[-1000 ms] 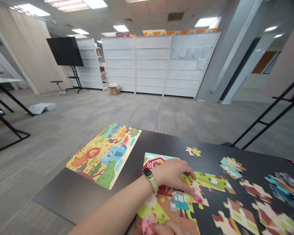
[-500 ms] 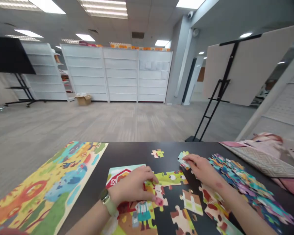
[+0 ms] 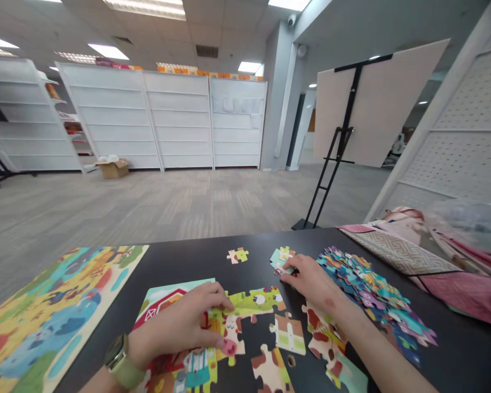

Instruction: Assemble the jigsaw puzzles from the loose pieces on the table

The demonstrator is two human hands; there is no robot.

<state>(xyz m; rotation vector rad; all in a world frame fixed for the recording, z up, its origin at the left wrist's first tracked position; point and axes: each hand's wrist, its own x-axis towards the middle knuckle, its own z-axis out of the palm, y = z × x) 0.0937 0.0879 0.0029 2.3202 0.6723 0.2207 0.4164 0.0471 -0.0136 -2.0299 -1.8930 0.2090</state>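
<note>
My left hand (image 3: 188, 322) rests on a partly joined farm jigsaw puzzle (image 3: 175, 289), thumb and fingers apart. Between its thumb and fingertips lies a section with a pink-nosed cow (image 3: 231, 333). Along the top, a green strip with sheep (image 3: 257, 299) joins that section. My right hand (image 3: 311, 281) is at the far side of the table, thumb and forefinger closed on a light-blue puzzle piece (image 3: 276, 261) in a small cluster; the fingers partly hide it. Under and beside my right forearm lie brown-and-white pieces (image 3: 323, 344). A fence piece (image 3: 288, 333) and a cow-patterned piece (image 3: 270, 371) lie between my hands.
A colourful finished animal picture (image 3: 65, 305) covers the table's left side. A heap of blue and purple puzzle pieces (image 3: 368, 295) sits right of my right arm. One small joined pair (image 3: 238, 255) lies near the far edge. A pink patterned bag (image 3: 393, 251) stands at the right.
My view has turned to the right, so the whole scene sits further left. My left hand stays on the puzzle; my right hand stays at the small cluster, its fingertips slightly lower on it.
</note>
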